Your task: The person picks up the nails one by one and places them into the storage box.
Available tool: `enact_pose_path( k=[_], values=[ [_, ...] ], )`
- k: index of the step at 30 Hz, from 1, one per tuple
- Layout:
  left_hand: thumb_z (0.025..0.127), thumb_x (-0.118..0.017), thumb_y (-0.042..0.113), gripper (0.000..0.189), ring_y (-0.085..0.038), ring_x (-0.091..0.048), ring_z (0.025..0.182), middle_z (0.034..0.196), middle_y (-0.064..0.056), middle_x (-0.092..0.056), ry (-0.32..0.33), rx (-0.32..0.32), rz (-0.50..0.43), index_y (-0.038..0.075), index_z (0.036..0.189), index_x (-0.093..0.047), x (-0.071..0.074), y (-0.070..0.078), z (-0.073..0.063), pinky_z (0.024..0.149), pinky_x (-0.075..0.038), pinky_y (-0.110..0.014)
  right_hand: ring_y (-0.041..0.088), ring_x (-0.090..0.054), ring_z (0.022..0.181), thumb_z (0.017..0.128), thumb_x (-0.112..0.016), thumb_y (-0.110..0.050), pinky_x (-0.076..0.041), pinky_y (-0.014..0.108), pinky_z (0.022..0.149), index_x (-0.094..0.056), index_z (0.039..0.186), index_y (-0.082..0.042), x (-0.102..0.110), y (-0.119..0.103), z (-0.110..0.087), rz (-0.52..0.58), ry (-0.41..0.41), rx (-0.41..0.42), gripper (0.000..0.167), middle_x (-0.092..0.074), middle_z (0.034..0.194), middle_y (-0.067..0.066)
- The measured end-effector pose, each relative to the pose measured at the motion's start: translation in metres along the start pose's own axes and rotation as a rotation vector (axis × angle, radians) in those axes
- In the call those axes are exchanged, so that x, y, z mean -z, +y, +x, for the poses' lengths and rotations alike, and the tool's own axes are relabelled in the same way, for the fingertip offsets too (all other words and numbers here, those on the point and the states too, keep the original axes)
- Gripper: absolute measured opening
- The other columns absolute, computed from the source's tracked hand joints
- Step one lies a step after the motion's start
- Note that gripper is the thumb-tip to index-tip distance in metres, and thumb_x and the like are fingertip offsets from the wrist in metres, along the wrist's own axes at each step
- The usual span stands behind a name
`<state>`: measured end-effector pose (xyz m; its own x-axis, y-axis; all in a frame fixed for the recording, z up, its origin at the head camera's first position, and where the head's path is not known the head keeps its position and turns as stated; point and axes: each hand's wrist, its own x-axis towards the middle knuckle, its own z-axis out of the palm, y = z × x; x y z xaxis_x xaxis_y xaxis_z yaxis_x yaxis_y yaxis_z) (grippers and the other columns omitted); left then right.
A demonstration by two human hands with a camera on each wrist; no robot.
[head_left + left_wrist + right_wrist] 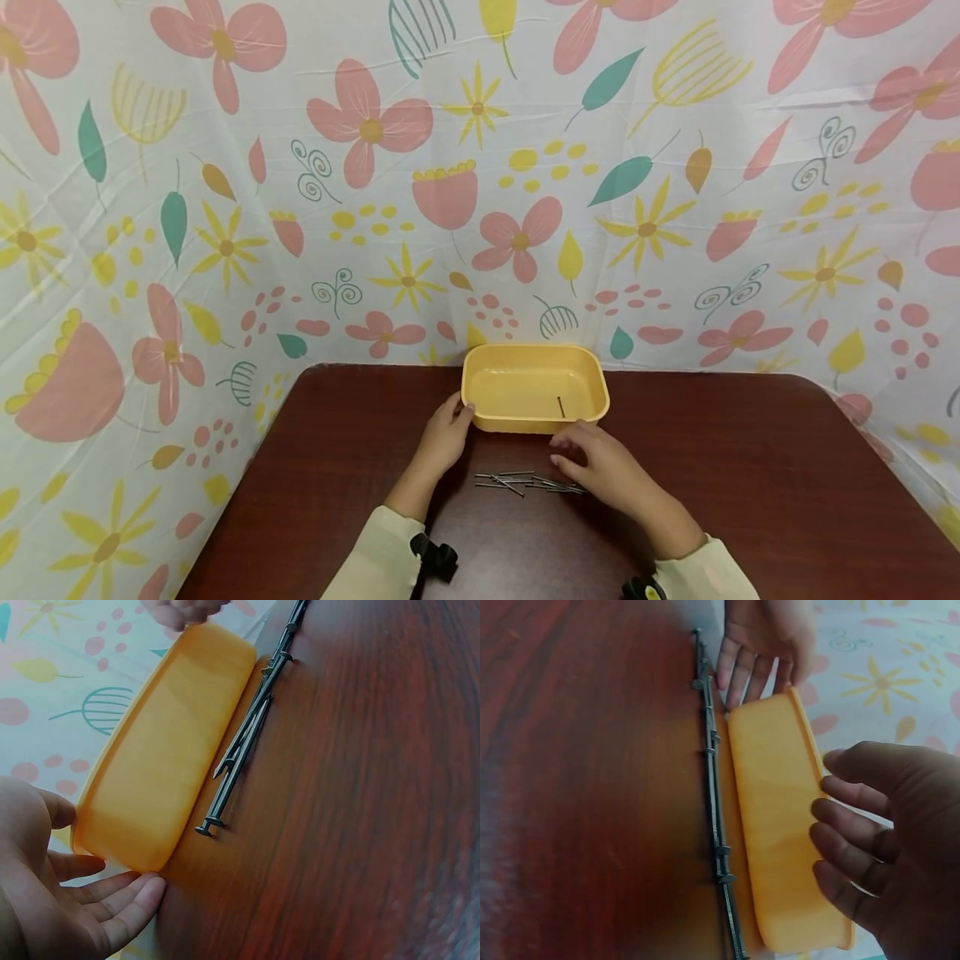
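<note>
A yellow plastic box [536, 425] with rounded corners stands at the far edge of the table, and one nail [561, 407] is inside near its front wall. My left hand [444, 440] touches the box's left front corner. In the left wrist view its fingers [124, 904] are extended against the end wall, and the thumb is by the rim. My right hand [603, 467] is at the front right of the box, fingers loosely bent and nothing between them. Several dark metal nails [506, 479] lie in a loose, overlapping row on the table before the box.
The dark red-brown wooden table [360, 467] has rounded far corners. Right behind the box hangs a white cloth [495, 167] printed with flowers and leaves, which continues along the left side. Each wrist carries a black strap mount [435, 557].
</note>
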<state>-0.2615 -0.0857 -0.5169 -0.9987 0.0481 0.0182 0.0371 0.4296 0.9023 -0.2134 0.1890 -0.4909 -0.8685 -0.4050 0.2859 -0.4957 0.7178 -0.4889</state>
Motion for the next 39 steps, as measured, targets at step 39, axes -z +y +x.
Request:
enact_pose_path(
  k=[39],
  values=[
    [0.107, -0.045, 0.042, 0.056, -0.030, -0.058, 0.126, 0.141, -0.013, -0.058, -0.011, 0.017, -0.023, 0.009, 0.152, -0.045, -0.001, -0.002, 0.001, 0.100, -0.050, -0.050, 0.004, -0.050, 0.076, 0.083, -0.083, -0.023, -0.043, 0.022, 0.066, -0.064, 0.084, -0.022, -0.008, 0.012, -0.016, -0.007, -0.217, 0.023, 0.018, -0.053, 0.081, -0.009]
  ],
)
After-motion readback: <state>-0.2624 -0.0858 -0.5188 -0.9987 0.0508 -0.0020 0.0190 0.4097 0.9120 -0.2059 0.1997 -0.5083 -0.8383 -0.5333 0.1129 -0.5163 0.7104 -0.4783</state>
